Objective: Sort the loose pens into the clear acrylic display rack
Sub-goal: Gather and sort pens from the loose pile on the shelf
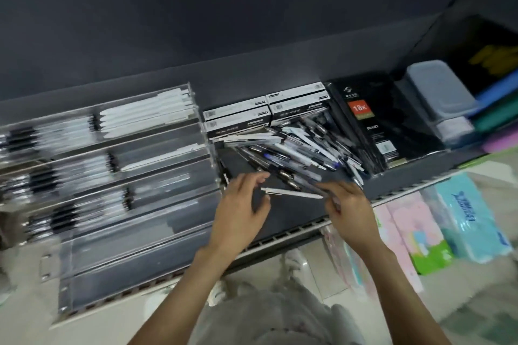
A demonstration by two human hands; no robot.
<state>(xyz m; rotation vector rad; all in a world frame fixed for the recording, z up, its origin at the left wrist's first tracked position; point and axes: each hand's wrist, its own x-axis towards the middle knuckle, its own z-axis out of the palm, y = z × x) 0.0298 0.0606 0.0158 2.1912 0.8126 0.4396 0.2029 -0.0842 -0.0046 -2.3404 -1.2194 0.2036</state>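
rack (112, 165) left, pens (294, 145) right (boxes (266, 112) behind)

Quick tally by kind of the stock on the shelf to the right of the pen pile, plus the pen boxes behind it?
Pen boxes: 4
Black notebook pack: 1
Grey lidded tubs: 2
Total: 7
The loose pens are too blurred to count.

Motion blur smears the acrylic rack (112, 154), whose left end runs off the frame edge. In the pen pile (294, 148), single pens perhaps overlap, indistinguishably. Box labels (235, 113) are unreadable.
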